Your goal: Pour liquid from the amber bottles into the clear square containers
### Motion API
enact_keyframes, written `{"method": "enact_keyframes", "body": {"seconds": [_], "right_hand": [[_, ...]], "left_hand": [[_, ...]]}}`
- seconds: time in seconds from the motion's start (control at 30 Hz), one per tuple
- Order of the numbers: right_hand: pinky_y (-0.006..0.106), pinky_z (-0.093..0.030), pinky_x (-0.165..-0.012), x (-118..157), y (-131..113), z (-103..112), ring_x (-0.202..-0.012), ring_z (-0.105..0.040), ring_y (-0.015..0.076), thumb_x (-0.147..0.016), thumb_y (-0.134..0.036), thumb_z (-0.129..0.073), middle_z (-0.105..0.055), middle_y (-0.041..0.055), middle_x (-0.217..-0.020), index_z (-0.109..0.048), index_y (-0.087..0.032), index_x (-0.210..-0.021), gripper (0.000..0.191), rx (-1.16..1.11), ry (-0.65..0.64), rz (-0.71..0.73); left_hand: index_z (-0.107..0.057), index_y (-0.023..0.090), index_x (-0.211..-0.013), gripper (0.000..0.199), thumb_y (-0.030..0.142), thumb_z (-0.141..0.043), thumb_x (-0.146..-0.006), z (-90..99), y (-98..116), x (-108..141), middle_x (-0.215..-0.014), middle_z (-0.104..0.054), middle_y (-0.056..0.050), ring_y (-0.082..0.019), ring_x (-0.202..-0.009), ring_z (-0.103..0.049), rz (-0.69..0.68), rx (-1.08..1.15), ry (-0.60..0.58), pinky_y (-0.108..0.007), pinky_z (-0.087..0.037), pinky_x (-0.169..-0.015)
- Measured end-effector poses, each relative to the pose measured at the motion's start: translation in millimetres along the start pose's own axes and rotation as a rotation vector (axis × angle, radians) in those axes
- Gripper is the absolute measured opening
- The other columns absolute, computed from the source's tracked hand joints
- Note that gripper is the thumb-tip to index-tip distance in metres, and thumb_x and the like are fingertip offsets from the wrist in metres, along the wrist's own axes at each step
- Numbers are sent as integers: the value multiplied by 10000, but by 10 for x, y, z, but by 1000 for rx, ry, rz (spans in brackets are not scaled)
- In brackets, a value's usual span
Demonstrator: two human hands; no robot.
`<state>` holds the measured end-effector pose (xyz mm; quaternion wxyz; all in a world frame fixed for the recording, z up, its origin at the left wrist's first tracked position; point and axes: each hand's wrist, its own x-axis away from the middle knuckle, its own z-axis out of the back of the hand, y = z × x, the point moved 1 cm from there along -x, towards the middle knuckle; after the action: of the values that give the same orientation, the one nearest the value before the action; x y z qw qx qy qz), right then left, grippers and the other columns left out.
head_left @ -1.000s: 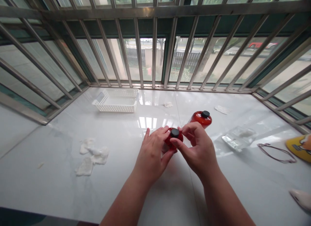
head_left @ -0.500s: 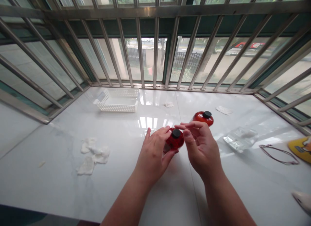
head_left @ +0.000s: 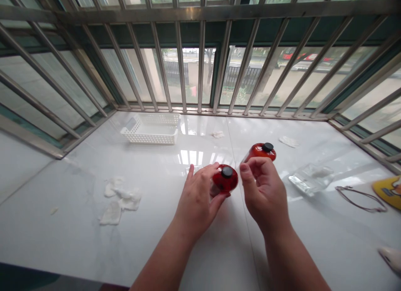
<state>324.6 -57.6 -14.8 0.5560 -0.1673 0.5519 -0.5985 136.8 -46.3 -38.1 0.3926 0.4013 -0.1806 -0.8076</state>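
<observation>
My left hand (head_left: 197, 193) is wrapped around a red bottle (head_left: 230, 182) with a black cap, its fingers at the far side and its thumb at the near side. The bottle stands upright on the white table. To its right, my right hand (head_left: 266, 193) is raised with its fingers curled in loosely and the thumb near them, apart from the bottle. I see nothing in it. Just behind my right hand is a second bottle (head_left: 258, 150), orange-red with a black cap, its lower part partly hidden by the fingers.
A white perforated basket (head_left: 152, 139) sits at the back left. Crumpled white tissues (head_left: 125, 199) lie at left. On the right are a clear glass-like dish (head_left: 310, 180), a thin cord loop (head_left: 360, 203) and a yellow object (head_left: 388, 191). Metal window bars (head_left: 200, 74) edge the table.
My right hand has drawn back to the right from the red bottle, and its outstretched fingers have curled in. My left hand keeps its hold on the bottle.
</observation>
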Motion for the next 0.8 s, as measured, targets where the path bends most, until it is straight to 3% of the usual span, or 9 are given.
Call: {"method": "enact_keyframes", "body": {"seconds": [0.1, 0.23, 0.4, 0.47, 0.53, 0.6, 0.7, 0.8], "right_hand": [[388, -652, -782, -16, 45, 1, -884, -774, 245, -1059, -579, -676, -772, 61, -1001, -620, -278, -1076, 306, -63, 19, 2], [444, -651, -891, -6, 21, -34, -1034, -795, 286, -1042, -567, -705, -798, 75, -1089, -625, -285, -1215, 341, -99, -110, -11], [397, -602, -808, 22, -60, -16, -848, -718, 225, -1016, -546, -744, -717, 18, -939, -621, -280, -1086, 301, 56, -16, -18], [430, -620, -917, 10, -56, -29, -971, -735, 239, -1015, -514, -751, -720, 31, -1043, -631, -282, -1131, 286, 26, -31, 20], [476, -614, -1041, -10, -28, -62, -1133, -742, 263, -1011, -483, -760, -738, 52, -1206, -650, -294, -1233, 311, -6, -106, 59], [496, -610, -1076, -27, 8, -99, -1178, -744, 273, -1022, -460, -750, -755, 55, -1285, -676, -310, -1288, 314, -7, -197, 77], [496, -625, -1035, -33, 51, -123, -1109, -765, 277, -1040, -449, -730, -790, 53, -1259, -726, -316, -1270, 266, 11, -245, 88], [500, -623, -1033, -25, 69, -113, -1132, -766, 290, -1036, -457, -738, -802, 53, -1266, -741, -315, -1260, 265, 11, -228, 87]], "left_hand": [[-399, 307, -1559, 705, 203, -811, -997, -6, 4, 2, -1593, -657, -149, -318, -1501, -627, 18, 11, -2, -732, -232, -1382], [-401, 319, -1554, 676, 214, -794, -1013, -6, 6, 2, -1593, -658, -143, -322, -1500, -629, 11, 9, -5, -735, -236, -1380], [-411, 311, -1543, 670, 217, -806, -1009, -4, -5, -1, -1588, -664, -137, -315, -1498, -630, 15, -3, 3, -731, -241, -1380], [-426, 309, -1527, 651, 223, -809, -1007, -12, -6, -2, -1587, -667, -129, -311, -1499, -631, 11, -6, 4, -722, -247, -1383], [-429, 313, -1528, 634, 219, -793, -1018, -16, 3, 2, -1594, -665, -116, -304, -1520, -614, 10, -25, -1, -704, -267, -1386], [-388, 311, -1586, 710, 208, -794, -1012, 0, 26, 14, -1630, -637, -116, -308, -1578, -552, 17, -70, -28, -685, -299, -1384], [-303, 273, -1680, 909, 260, -862, -964, 102, 73, 44, -1730, -521, -158, -346, -1659, -431, 9, -161, -117, -665, -350, -1373], [-399, 242, -1646, 805, 321, -845, -981, 329, 78, 75, -1740, -499, -175, -365, -1644, -450, 17, -259, -170, -654, -375, -1364]]}}
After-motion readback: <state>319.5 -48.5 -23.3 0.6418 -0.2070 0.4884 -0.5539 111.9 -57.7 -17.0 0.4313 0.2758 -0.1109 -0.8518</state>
